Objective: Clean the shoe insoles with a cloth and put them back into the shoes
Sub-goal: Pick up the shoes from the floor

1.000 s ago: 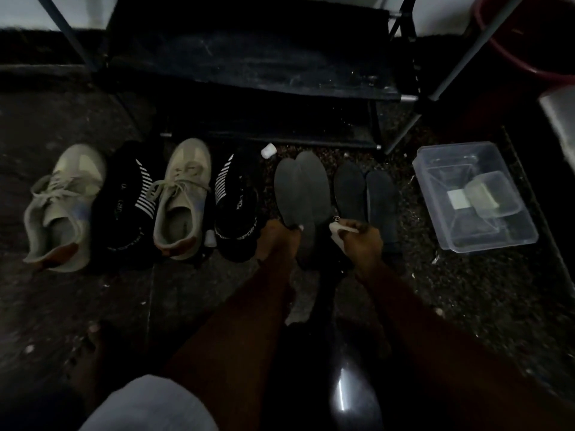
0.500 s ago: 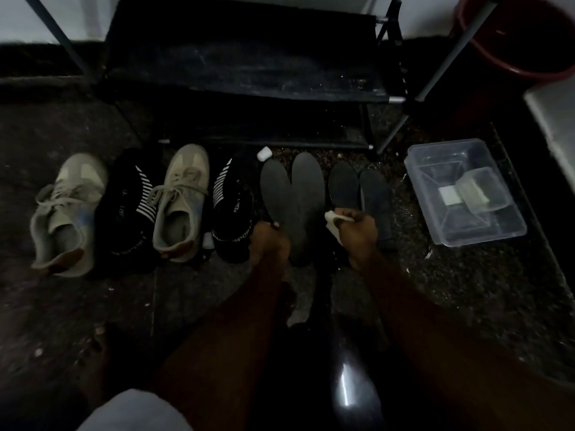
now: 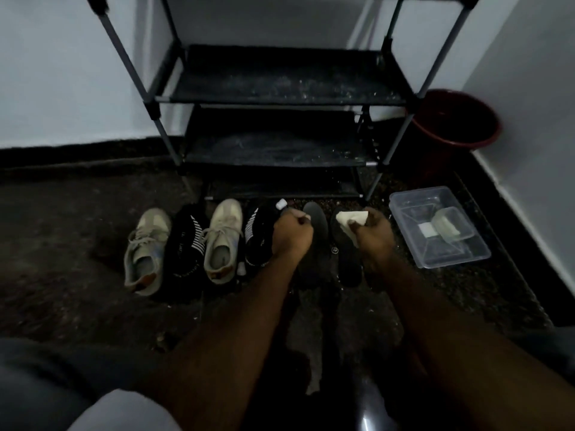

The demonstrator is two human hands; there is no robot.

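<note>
Right hand (image 3: 373,231) is pinched on the cloth (image 3: 350,218) over the right insole (image 3: 347,262) — laid lengthwise, toe toward rack (image 3: 280,150) — left hand (image 3: 291,236) fisted, hold unclear.

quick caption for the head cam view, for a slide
Right hand holds a cloth on a dark insole, left hand curled at a second insole, four shoes alongside.

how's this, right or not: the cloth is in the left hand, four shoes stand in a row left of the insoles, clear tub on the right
Not quite. The head view shows the cloth in the right hand, not the left. The rest holds: four shoes stand in a row left of the insoles, clear tub on the right.
</note>
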